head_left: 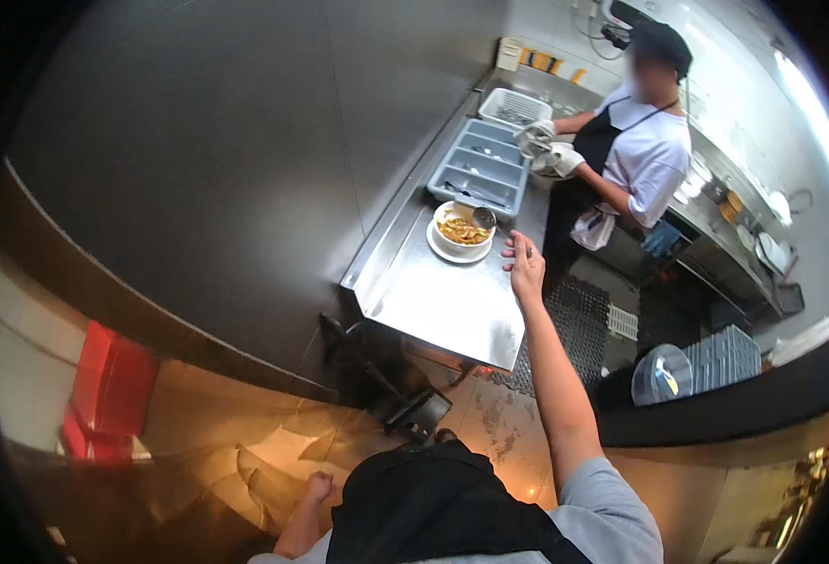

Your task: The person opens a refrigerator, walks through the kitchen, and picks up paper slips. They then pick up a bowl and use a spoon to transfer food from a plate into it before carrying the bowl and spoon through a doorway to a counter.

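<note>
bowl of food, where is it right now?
In the head view the bowl of food sits on a white plate on the steel counter, just left of the right hand and below the grey cutlery tray.

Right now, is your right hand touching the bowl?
No, the right hand hovers open over the counter edge, apart from the bowl.

The person wears a grey T-shirt with short sleeves. A black apron covers the front, and its straps go up over the chest. Both arms are bare below the sleeves. The right hand (525, 268) and the left hand (316, 489) have no gloves or rings.
</note>
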### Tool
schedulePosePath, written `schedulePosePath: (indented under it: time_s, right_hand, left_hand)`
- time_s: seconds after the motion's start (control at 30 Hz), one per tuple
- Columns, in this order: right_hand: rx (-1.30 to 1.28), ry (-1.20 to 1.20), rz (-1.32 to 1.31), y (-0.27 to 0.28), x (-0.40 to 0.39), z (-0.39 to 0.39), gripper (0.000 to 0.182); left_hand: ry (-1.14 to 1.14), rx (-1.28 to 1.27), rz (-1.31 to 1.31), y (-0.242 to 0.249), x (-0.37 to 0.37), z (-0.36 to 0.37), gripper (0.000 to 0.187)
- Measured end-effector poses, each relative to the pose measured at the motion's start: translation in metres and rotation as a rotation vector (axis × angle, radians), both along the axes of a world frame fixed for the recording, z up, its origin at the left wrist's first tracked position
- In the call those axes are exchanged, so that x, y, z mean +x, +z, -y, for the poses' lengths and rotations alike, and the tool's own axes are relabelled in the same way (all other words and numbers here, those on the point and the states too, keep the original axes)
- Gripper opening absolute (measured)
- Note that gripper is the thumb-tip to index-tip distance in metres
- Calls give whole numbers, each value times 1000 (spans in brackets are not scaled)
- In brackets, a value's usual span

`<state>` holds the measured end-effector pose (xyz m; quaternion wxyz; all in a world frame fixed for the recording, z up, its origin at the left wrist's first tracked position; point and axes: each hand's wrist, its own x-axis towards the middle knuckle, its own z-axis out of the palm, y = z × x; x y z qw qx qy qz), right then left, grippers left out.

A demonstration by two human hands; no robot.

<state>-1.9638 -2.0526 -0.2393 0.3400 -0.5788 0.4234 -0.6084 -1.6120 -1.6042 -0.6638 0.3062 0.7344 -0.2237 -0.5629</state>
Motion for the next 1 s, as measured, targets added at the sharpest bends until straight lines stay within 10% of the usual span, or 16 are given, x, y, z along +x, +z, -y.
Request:
schedulePosePath:
  time_s: [0.1, 0.23, 0.5, 0.7, 1.0]
  right_hand:
    - [-54, 41, -101, -1, -3, 40, 36]
    - [-170, -9, -316, -23, 3, 90, 31]
    - [-329, -64, -385, -33, 12, 98, 24]
    - [106, 70, 529, -66, -64, 25, 37]
    - [490, -469, 802, -249, -333, -167, 23]
  left_hand:
    - [23, -577, -715, -2, -34, -64, 19]
    - [-8, 98, -2, 2, -103, -111, 18]
    - [-68, 53, 84, 28, -127, -75, 18]
    - [-273, 19, 97, 31, -102, -34, 18]
    - [-609, 83, 165, 36, -97, 41, 18]
